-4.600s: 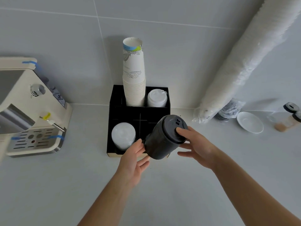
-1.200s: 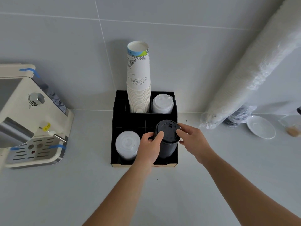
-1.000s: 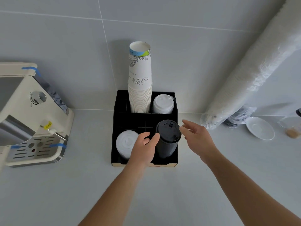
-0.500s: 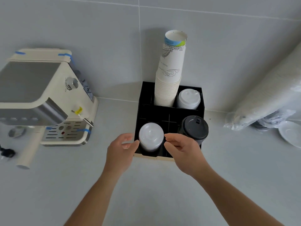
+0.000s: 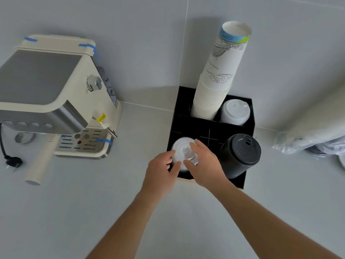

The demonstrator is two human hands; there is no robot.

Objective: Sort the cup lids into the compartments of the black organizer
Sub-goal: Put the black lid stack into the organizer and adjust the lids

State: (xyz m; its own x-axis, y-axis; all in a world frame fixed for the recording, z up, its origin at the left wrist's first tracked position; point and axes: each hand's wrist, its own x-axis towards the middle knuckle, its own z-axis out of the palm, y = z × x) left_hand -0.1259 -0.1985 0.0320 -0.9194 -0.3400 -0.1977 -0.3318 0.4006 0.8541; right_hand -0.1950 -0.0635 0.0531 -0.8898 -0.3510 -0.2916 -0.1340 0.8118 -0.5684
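Note:
The black organizer (image 5: pixel 249 116) stands against the wall. Its back compartments hold a tall stack of paper cups (image 5: pixel 216 86) and a stack of white sip lids (image 5: pixel 234 112). A stack of black lids (image 5: pixel 239 154) stands in the front right compartment, leaning a little. The stack of clear flat lids (image 5: pixel 180 146) sits in the front left compartment. My left hand (image 5: pixel 161 170) touches its left side and my right hand (image 5: pixel 202 163) lies over its top and right side, so both hands clasp this stack.
A cream espresso machine (image 5: pixel 56 98) with blue tape stands at the left, its portafilter handle (image 5: pixel 37 163) sticking out toward me and a plug (image 5: pixel 13 162) lying beside it. A long bagged sleeve of cups (image 5: pixel 317 124) leans at the right.
Both hands let go of the black lid stack, which now stands in the front right compartment. They moved left onto the clear lid stack. The view swung left.

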